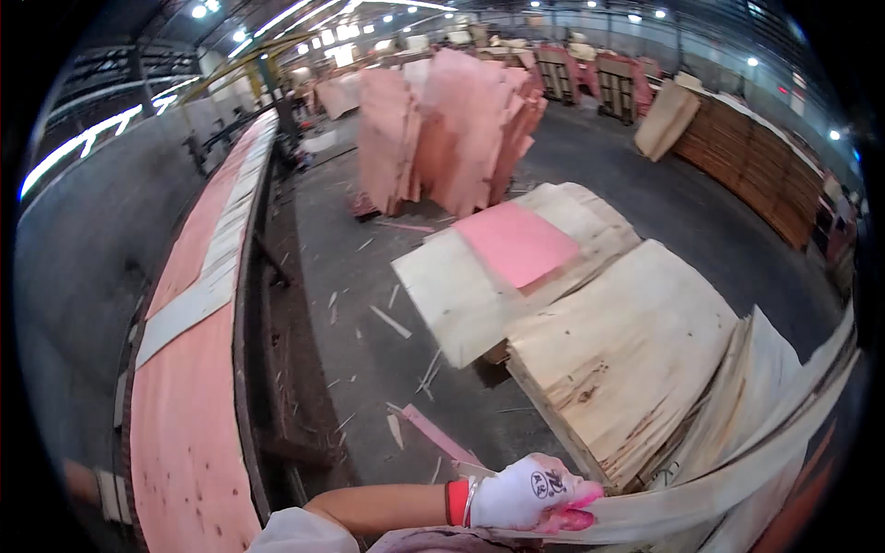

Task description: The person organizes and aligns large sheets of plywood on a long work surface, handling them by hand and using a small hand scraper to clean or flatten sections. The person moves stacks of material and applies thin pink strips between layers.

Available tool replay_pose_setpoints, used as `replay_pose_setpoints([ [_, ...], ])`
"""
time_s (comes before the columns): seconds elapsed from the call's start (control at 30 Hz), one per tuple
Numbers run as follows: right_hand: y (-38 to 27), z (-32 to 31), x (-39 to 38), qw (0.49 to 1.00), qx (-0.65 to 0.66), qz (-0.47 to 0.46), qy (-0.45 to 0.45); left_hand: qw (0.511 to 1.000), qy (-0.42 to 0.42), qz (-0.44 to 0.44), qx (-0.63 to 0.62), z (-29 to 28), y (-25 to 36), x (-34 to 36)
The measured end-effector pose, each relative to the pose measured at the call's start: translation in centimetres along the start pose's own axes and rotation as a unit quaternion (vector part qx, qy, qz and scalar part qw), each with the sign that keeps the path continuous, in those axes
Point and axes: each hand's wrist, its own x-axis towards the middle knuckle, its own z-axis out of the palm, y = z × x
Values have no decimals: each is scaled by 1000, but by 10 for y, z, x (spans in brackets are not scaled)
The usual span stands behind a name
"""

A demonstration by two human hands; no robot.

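Observation:
My left hand (533, 496), in a white glove with pink-stained fingertips and a red band at the wrist, reaches across the lower edge of the view. Its fingers are closed on the near edge of a pale wood veneer sheet (701, 502), which bends up toward the right rim. Beyond it lies a stack of pale veneer sheets (636, 341) with brown knots and splits. My right hand does not show. Farther off, a pink sheet (518, 242) rests on another pale veneer stack (452, 295).
Along the left runs a long conveyor (184, 405) carrying pink veneer, with a pale sheet (189, 318) across it. Tall pink veneer bundles (461, 138) stand ahead. A large brown veneer stack (747, 157) is at the far right. Wood scraps (392, 321) litter the floor.

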Motion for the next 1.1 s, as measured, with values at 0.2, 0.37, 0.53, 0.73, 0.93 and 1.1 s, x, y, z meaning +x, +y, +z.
replay_pose_setpoints([
  [0.2, 57, 30, 1, 993, -69, 52, -79, 995, 73, 73, 16, -58, 27, -93],
  [0.37, 133, 58, -7, 974, -117, 96, -169, 990, 99, 44, 88, -86, 46, -192],
  [0.53, 206, 71, -17, 943, -131, 117, -282, 985, 162, 47, 34, -106, 43, -291],
  [0.73, 247, 76, -21, 879, -151, 139, -430, 977, 194, -20, 84, -115, 70, -383],
  [0.93, 268, 89, -4, 806, -187, 186, -530, 920, 327, -146, 157, -95, 103, -437],
  [1.1, 287, 110, 35, 699, -211, 274, -626, 853, 448, -208, 168, -51, 115, -470],
])
